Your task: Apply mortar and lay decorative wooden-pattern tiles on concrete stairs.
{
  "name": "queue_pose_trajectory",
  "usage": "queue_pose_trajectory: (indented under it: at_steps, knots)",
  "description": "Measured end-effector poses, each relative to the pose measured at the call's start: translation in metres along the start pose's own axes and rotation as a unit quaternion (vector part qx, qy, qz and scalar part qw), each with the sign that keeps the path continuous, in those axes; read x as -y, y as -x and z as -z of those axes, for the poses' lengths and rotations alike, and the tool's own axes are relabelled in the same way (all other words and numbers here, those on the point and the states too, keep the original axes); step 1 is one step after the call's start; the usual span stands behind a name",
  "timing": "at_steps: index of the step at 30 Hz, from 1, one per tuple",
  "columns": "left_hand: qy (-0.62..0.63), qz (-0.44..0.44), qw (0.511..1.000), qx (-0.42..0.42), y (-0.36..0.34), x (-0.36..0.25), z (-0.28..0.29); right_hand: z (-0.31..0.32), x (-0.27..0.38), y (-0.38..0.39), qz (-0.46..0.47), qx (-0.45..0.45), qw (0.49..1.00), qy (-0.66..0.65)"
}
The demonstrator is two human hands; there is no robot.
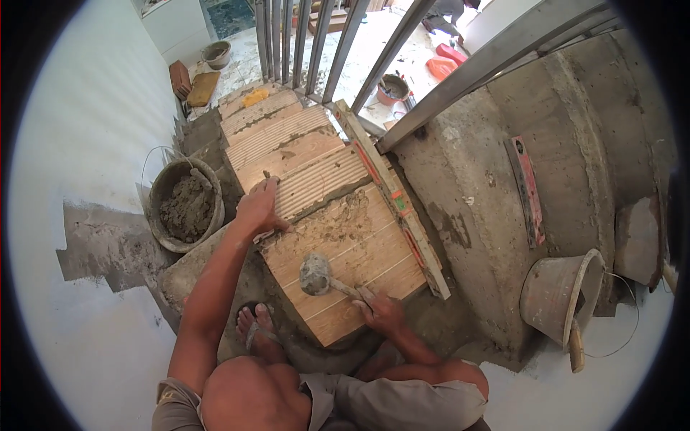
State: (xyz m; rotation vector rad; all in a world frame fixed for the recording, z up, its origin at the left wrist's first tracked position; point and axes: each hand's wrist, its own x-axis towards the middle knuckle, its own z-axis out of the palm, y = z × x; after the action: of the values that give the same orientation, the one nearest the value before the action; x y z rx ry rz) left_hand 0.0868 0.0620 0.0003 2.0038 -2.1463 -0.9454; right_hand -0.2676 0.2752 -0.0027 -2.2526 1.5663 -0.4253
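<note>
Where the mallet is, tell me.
In the head view, the mallet is just below centre: the right hand grips its handle, and its head is over the wood-look tile, left of the long spirit level.

Tile point(381, 269): matt, smooth wood-look face, mortar-smeared | mallet point(315, 274), over tile: rough, crusted head, wood-like handle | level point(392, 201), along tile's right edge: mortar-caked | bucket point(159, 228), left of tile: dull, plastic-looking; mortar point(188, 208) inside lumpy | railing point(496, 74), beyond tile: bare grey metal, faint sheen | steps point(453, 172), right of tile: rough cement
</note>
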Motion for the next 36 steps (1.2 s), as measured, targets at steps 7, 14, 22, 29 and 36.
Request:
queue_pose_trajectory:
  at_steps: [7, 14, 22, 29, 36]
  knots:
    - [0.003, 0.007, 1.0, 0.013, -0.002, -0.016, 0.003, -0.001, -0.011, 0.032, -0.012, -0.069, 0.992, -0.101]
    - [0.002, 0.003, 1.0, 0.013, -0.001, 0.002, -0.001, 0.019, -0.001, 0.05, 0.027, -0.001, 0.996, -0.081]
    - [0.002, -0.016, 1.0, -0.024, -0.001, -0.008, -0.003, -0.006, 0.005, 0.024, 0.059, 0.02, 0.998, -0.028]
    - [0.021, -0.048, 0.999, -0.009, 0.004, 0.015, 0.005, 0.001, 0.008, 0.042, 0.014, -0.015, 0.992, -0.124]
    - [0.166, 0.01, 0.982, -0.085, 0.015, 0.052, 0.029, 0.019, -0.012, 0.064, -0.027, -0.058, 0.987, -0.15]
